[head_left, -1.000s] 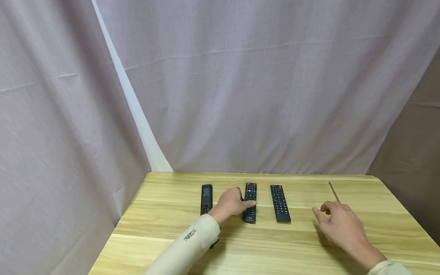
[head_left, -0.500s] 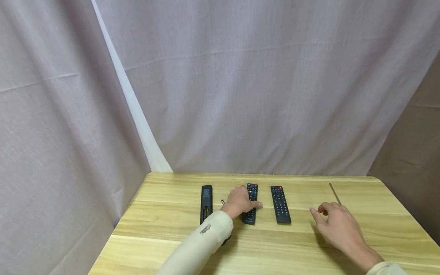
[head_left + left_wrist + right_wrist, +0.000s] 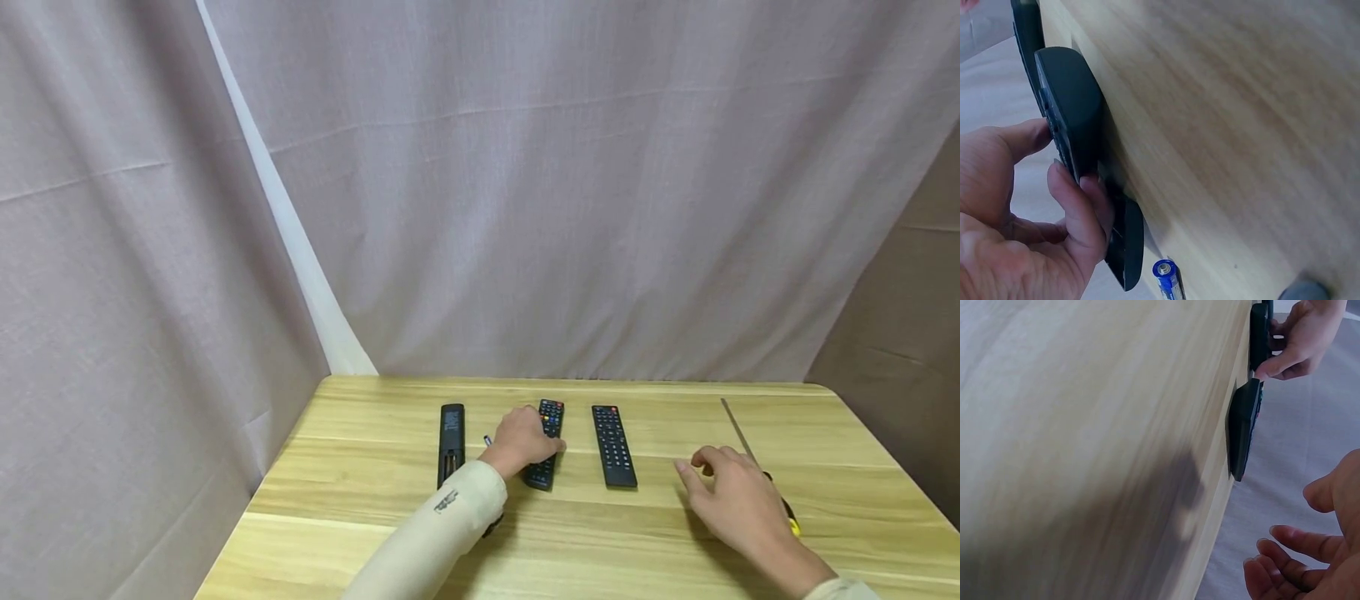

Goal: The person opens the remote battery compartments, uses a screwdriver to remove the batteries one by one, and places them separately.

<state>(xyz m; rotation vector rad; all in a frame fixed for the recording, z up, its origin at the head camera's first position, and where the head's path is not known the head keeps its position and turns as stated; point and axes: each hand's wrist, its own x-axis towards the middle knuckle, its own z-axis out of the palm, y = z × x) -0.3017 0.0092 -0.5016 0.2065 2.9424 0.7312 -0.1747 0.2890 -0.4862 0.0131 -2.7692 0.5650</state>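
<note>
While gripped along its sides by the left hand (image 3: 525,446), middle remote (image 3: 546,443) lies lengthwise away from body; right hand (image 3: 731,496) empty, loosely curled, farther off.

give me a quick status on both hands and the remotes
Left hand grips middle remote, near end lifting. Right hand open, holding nothing. Right remote flat on table. Battery lies beside the gripped remote.

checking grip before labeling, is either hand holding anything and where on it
The left hand grips the middle remote by its long edges, around mid-length. The right hand holds nothing.
</note>
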